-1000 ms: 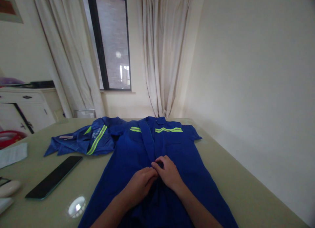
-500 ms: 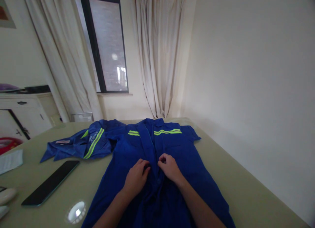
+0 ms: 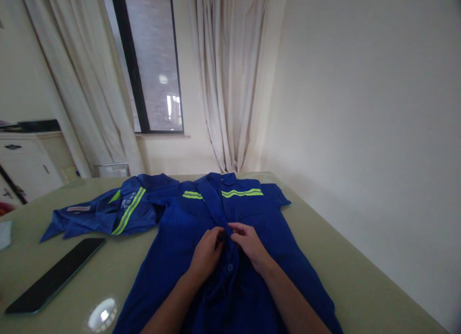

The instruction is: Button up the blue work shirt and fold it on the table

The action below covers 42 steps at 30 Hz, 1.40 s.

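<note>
A blue work jacket [image 3: 259,233] with yellow-green reflective stripes lies front up on the table, its collar away from me. My left hand [image 3: 207,254] pinches the left edge of the front opening, thumb and fingers curled round the cloth. Close beside it, my right hand [image 3: 251,245] has thumb and forefinger closed on the opposite front edge. The fingertips of both hands are only a little apart. Just below them a button [image 3: 230,267] shows on the front. Any button or hole between the fingers is hidden.
A second blue garment [image 3: 108,211] with a reflective stripe lies crumpled at the left. Nearer to me are a dark tablet-like slab [image 3: 55,276] and a round, shiny spot [image 3: 103,315] on the greenish tabletop [image 3: 360,281]. A wall [image 3: 378,132] runs along the right side.
My left hand has moved right, towards the right hand, bringing the two front edges closer together. My right forefinger now reaches further left. The view has turned slightly to the right.
</note>
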Available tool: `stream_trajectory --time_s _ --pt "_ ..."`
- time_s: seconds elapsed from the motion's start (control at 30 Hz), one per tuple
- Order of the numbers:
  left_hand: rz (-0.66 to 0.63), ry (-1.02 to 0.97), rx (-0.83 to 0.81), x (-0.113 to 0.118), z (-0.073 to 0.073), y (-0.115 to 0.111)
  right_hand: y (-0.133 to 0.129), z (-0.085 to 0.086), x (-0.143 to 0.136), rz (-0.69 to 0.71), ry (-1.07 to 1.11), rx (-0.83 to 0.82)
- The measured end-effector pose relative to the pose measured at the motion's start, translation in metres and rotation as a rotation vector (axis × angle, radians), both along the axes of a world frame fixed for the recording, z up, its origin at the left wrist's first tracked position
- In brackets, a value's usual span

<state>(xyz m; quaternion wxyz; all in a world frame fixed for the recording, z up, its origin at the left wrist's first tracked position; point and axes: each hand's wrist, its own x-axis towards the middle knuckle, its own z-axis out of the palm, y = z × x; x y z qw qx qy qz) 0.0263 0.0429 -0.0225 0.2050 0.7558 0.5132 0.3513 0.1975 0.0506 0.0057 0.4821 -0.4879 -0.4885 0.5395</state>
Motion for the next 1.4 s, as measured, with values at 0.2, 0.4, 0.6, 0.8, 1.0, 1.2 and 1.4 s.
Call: stream_trajectory --time_s 0.2,0.4,0.6,0.8,1.0,1.2,1.4 --pt "-0.019 -0.232 0.033 0.0 0.01 0.0 0.003 -0.004 0.003 -0.033 0.145 -0.158" --pt "-0.057 -0.277 0.042 0.002 0.017 -0.005 0.003 -0.007 0.002 -0.015 0.174 -0.169" --pt "-0.164 -0.162 0.071 0.002 0.02 -0.007 0.004 -0.009 0.003 0.004 -0.055 -0.09" --pt "-0.104 -0.217 0.058 0.001 0.014 -0.003 0.002 -0.007 0.006 -0.056 -0.082 0.004" --pt "-0.037 -0.332 -0.038 0.0 0.013 0.0 0.002 -0.004 0.006 -0.082 0.006 0.038" --pt "-0.009 -0.282 -0.08 0.002 0.011 0.001 -0.001 -0.001 0.008 0.034 0.243 -0.125" --pt "-0.021 -0.276 -0.039 0.002 0.011 -0.001 -0.005 0.005 0.009 0.051 0.214 -0.131"
